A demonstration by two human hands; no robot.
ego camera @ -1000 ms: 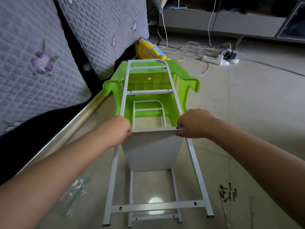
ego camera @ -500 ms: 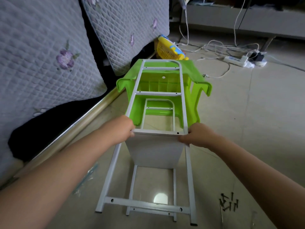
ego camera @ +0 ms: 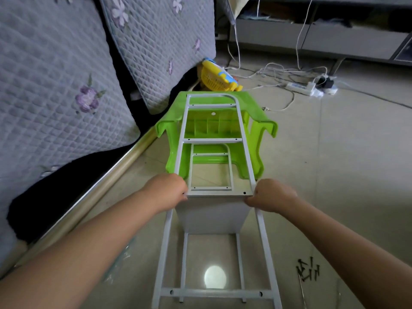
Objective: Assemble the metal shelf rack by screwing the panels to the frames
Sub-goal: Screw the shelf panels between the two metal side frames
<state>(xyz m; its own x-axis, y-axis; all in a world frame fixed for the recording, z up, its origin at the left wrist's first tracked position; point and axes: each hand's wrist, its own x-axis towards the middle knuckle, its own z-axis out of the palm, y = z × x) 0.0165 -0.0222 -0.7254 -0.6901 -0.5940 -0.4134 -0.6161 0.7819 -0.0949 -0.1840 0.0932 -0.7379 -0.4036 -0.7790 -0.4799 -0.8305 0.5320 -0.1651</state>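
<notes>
The fingers of the left hand curl round the left end of the white panel's top edge, where it meets the near frame; the fingers of the right hand curl round the right end at that frame's other rail. The panel stands on edge between this upper white frame and a second frame lying lower, near the floor. The upper frame's far, rounded end rests on an overturned green plastic stool. A cluster of black screws lies on the tiled floor to the right. Quilted grey cushions lean at left.
</notes>
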